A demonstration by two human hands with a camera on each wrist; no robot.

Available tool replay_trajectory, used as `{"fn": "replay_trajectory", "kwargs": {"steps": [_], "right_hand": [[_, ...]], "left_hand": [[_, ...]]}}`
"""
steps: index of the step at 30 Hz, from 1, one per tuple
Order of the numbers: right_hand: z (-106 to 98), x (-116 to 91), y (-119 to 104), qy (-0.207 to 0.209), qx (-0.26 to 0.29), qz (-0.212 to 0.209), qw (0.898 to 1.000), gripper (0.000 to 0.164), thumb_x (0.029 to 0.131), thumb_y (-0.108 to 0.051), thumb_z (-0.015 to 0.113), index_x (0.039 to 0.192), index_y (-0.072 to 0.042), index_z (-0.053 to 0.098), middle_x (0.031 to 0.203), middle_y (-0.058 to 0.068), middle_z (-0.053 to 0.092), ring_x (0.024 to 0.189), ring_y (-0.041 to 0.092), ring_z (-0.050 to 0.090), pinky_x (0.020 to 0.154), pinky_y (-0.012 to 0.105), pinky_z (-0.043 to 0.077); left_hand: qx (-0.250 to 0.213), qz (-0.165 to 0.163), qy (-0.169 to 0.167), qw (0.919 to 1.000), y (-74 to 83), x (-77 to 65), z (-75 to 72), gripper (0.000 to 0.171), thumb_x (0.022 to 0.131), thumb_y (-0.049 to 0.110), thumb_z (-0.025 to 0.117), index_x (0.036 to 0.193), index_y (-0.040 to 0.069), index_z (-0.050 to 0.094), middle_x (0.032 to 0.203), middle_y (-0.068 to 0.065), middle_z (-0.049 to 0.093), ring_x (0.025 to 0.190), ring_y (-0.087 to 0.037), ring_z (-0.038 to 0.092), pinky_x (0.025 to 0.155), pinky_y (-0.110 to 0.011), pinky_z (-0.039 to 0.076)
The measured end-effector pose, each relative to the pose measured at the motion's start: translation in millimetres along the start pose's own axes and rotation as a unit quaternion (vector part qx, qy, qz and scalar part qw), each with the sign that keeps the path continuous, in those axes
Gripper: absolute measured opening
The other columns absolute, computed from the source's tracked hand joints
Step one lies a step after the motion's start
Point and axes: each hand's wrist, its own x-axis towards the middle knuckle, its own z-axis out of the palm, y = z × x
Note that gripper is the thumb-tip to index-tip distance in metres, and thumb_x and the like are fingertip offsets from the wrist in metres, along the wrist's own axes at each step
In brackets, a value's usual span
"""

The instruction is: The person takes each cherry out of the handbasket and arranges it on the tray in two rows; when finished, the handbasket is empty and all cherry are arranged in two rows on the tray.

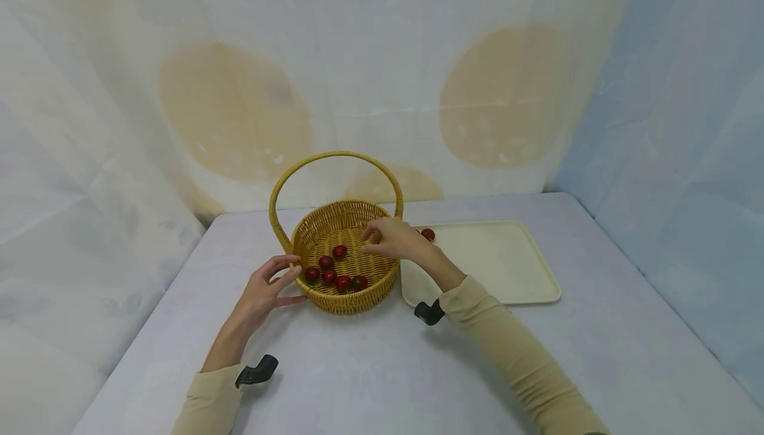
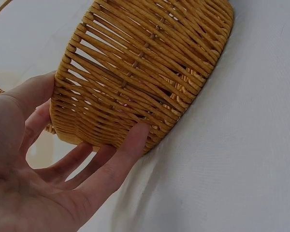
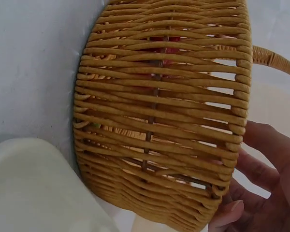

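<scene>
Beside the basket, a tray.

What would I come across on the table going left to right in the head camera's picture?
Left hand → yellow wicker basket → cream tray. The right hand overlaps basket and tray, so it's left out.

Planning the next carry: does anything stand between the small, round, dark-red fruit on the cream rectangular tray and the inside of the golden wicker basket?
Yes. The basket's woven right wall rises between the fruit and the inside, and the right hand reaches in over that side's rim.
</scene>
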Motion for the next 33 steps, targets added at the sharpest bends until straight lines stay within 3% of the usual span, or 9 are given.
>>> {"fn": "replay_trajectory", "kwargs": {"steps": [8, 19, 27, 33], "right_hand": [[6, 11, -5, -0.017, 0.006, 0.010, 1.000, 0.031, 0.092, -0.032, 0.070, 0.114, -0.010, 0.068, 0.098, 0.007, 0.074, 0.080, 0.017, 0.070, 0.062, 0.022, 0.055], [27, 28, -5, -0.033, 0.017, 0.005, 0.999, 0.038, 0.092, -0.031, 0.070, 0.120, -0.006, 0.066, 0.103, 0.009, 0.073, 0.088, 0.019, 0.069, 0.070, 0.025, 0.057], [45, 43, 1, -0.040, 0.009, 0.025, 0.999, 0.036, 0.092, -0.030, 0.070, 0.120, -0.008, 0.065, 0.101, 0.009, 0.071, 0.078, 0.015, 0.064, 0.063, 0.022, 0.052], [51, 49, 0, -0.028, -0.008, 0.034, 0.999, 0.037, 0.092, -0.031, 0.070, 0.121, -0.009, 0.064, 0.106, 0.008, 0.071, 0.088, 0.017, 0.065, 0.071, 0.025, 0.054]], "left_hand": [[-0.004, 0.003, -0.001, 1.0000, 0.0, -1.0, -0.7, 0.059, 0.093, 0.036, 0.067, 0.139, 0.008, 0.044, 0.152, -0.010, 0.032, 0.141, -0.038, 0.036, 0.086, -0.056, 0.059], [-0.002, 0.003, -0.001, 1.0000, -0.1, -2.0, -2.9, 0.060, 0.093, 0.037, 0.067, 0.140, 0.007, 0.044, 0.152, -0.010, 0.032, 0.141, -0.038, 0.035, 0.087, -0.057, 0.058], [-0.007, -0.001, -0.001, 1.0000, -2.6, -1.1, -1.7, 0.057, 0.093, 0.036, 0.067, 0.138, 0.008, 0.044, 0.152, -0.010, 0.032, 0.142, -0.038, 0.035, 0.087, -0.056, 0.059], [0.000, 0.001, -0.003, 1.0000, -1.8, -0.8, -0.2, 0.059, 0.093, 0.037, 0.067, 0.139, 0.008, 0.044, 0.153, -0.011, 0.031, 0.142, -0.039, 0.035, 0.086, -0.055, 0.059]]}}
